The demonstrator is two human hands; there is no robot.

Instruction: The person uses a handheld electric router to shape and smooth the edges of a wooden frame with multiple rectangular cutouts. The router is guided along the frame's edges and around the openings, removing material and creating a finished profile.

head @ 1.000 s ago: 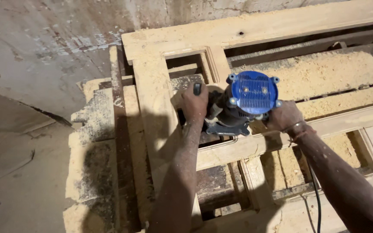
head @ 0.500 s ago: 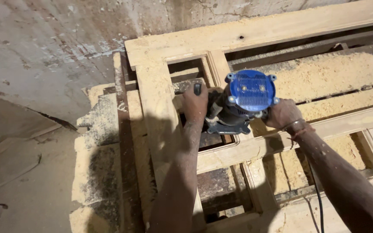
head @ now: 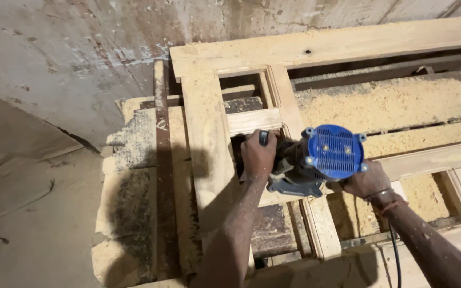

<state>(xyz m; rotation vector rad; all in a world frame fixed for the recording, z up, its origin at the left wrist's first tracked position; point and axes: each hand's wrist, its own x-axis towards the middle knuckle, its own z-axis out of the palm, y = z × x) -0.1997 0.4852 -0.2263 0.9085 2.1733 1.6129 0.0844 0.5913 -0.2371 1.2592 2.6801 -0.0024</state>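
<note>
Both my hands clamp one router [head: 316, 162]: left hand [head: 259, 154] closed around its dark side handle, right hand [head: 366, 180] wrapped on the opposite grip. Its round blue vented cap tops a grey body, standing on one pale wooden door frame [head: 209, 144] amid coarse sawdust [head: 385, 104], beside a rough concrete wall [head: 70, 58].

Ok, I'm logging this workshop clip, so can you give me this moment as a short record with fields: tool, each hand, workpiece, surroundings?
Tool: blue-capped electric router, upright on the frame, black cord trailing toward the camera
Left hand: grip closed on the router's left side handle
Right hand: grip closed on the router's right side, wrist bands visible
Workpiece: pale wooden panel frame, lying flat
Surroundings: sawdust heaped in the frame's openings, rough concrete wall behind
</note>
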